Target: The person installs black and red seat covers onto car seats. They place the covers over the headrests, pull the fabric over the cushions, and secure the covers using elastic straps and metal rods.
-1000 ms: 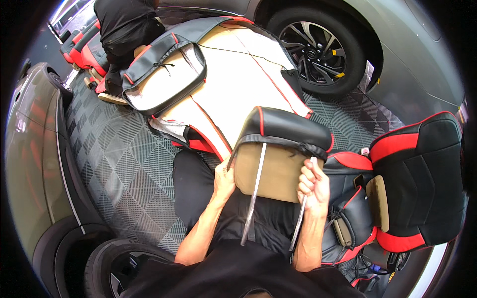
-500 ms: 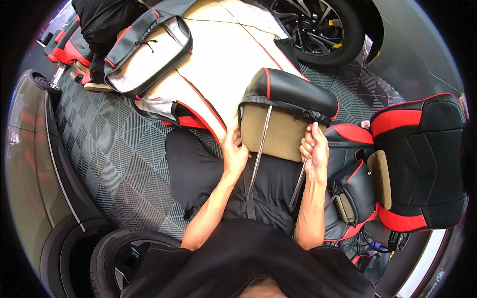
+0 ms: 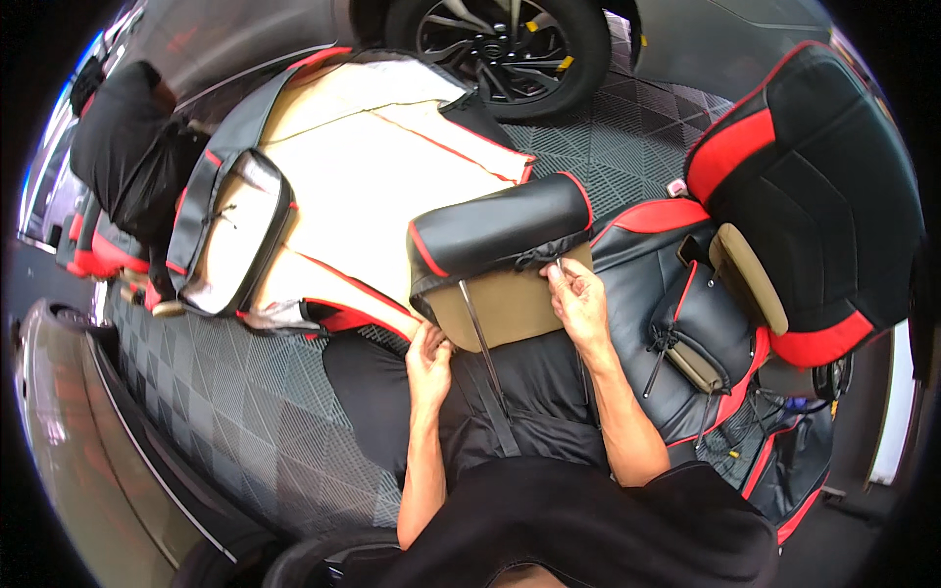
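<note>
A tan headrest (image 3: 505, 321) lies across my lap, its upper part inside a black headrest cover (image 3: 500, 225) with red piping. One metal post (image 3: 480, 338) runs from it towards me; the other is largely hidden behind my right hand. The fingers of my left hand (image 3: 428, 367) are bent around the headrest's lower left corner, close to red-edged fabric. At the cover's gathered hem, my right hand (image 3: 578, 302) pinches with thumb and forefinger beside the second post. A dark tied cord (image 3: 534, 259) shows just left of those fingertips.
Seat covers (image 3: 338, 167) lie spread out ahead, pale inside up. To the right stands a black-and-red seat (image 3: 804, 176), with a second covered headrest (image 3: 691, 328) on its cushion. Car bodies and a wheel (image 3: 495, 49) border the tiled floor (image 3: 235, 392). Another person (image 3: 127, 147) is far left.
My view has swung to the right. The headrest has turned on my lap, its cover's right end now higher. Both hands stay at it, the right one still at the hem.
</note>
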The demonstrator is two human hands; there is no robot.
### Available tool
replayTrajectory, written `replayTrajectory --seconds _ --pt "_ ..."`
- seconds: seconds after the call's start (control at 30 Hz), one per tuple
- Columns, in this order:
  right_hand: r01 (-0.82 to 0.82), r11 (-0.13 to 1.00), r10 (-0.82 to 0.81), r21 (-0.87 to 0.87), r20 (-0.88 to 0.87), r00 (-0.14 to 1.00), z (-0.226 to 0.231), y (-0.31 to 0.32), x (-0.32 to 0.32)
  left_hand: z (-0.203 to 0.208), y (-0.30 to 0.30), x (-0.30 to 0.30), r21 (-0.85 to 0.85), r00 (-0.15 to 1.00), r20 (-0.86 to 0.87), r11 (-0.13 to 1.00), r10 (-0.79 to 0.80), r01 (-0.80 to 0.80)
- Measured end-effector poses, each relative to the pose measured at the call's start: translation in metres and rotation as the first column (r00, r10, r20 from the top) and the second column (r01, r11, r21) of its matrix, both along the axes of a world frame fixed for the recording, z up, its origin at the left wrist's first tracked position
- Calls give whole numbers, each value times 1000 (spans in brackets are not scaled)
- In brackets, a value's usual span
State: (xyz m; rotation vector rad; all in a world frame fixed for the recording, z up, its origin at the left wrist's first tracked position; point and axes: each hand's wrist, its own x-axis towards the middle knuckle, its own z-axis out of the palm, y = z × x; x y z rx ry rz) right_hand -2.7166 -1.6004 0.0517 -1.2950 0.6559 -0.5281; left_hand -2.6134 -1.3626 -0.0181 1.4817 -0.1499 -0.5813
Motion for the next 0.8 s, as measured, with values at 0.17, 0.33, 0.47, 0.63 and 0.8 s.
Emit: replayTrajectory --seconds 0.17,0.33,0.47,0.63,0.8 --pt "-70 997 71 -12 85 994 14 13 -9 79 6 20 -51 910 387 989 146 -137" --pt "-75 996 85 -55 206 975 60 48 -21 182 -18 35 242 547 808 970 -218 29" --pt "-6 916 117 -400 255 960 105 61 -19 252 -35 52 307 286 888 927 -361 215" --pt "176 559 239 -810 361 901 145 61 11 308 -35 74 229 273 895 889 -352 395" --pt "55 494 328 -868 245 912 150 66 28 287 -11 102 162 116 973 945 -202 284"
